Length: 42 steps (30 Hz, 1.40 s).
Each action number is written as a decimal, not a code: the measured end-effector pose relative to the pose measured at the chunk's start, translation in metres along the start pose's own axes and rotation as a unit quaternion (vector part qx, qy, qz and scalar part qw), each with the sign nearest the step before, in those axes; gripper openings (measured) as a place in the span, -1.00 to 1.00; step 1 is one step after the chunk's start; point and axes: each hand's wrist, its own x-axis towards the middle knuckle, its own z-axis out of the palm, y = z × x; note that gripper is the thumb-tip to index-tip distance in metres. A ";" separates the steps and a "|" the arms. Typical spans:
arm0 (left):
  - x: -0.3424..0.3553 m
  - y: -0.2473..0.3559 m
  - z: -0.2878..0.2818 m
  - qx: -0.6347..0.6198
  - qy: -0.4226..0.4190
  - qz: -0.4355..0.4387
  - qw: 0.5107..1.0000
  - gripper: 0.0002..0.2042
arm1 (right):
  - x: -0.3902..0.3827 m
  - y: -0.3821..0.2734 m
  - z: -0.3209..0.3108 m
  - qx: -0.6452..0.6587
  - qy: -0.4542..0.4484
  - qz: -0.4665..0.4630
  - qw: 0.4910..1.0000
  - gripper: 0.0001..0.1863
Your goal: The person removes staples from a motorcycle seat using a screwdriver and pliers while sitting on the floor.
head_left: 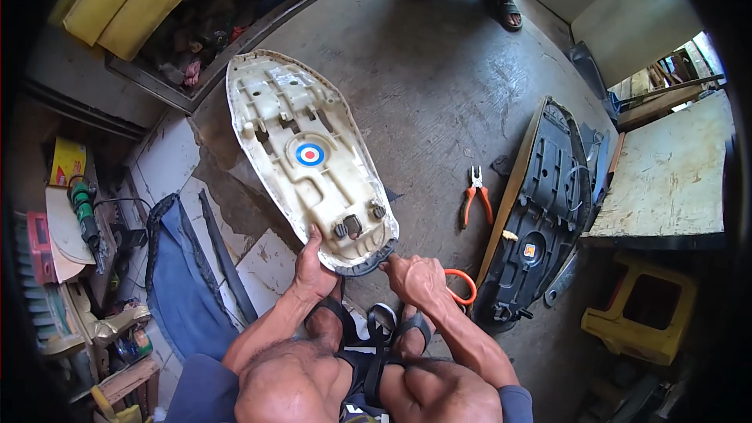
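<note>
A cream-white motorcycle seat base point(325, 180) lies underside up in front of me, its narrow end away and its near end between my hands. At its centre is a round blue, white and red sticker. Dark covering point(368, 265) edges the near end. My left hand point(315, 272) grips the near left edge, thumb on top. At the near right edge, my right hand point(419, 278) is closed, its fingertips against the dark covering. An orange ring handle point(464, 287), apparently of scissors, sticks out from under this hand; its blades are hidden.
Orange-handled pliers point(476, 197) lie on the concrete floor point(423, 102), left of a black seat base point(533, 227). Blue-grey cover material point(184, 274) and a green power tool point(84, 211) are at left. A yellow plastic frame point(644, 301) sits at right. A person's sandalled foot point(507, 12) is ahead.
</note>
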 end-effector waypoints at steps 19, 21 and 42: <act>0.002 0.013 0.000 -0.037 -0.006 -0.003 0.999 -0.48 | 0.003 0.006 -0.034 -0.002 -0.061 -0.048 0.997 -0.57; 0.001 0.013 0.002 -0.041 -0.008 0.001 0.999 -0.48 | 0.003 0.006 -0.040 -0.008 -0.074 -0.063 0.995 -0.56; -0.001 0.015 0.010 -0.093 -0.021 0.011 0.995 -0.49 | -0.009 -0.005 -0.014 0.110 -0.003 -0.022 0.994 -0.57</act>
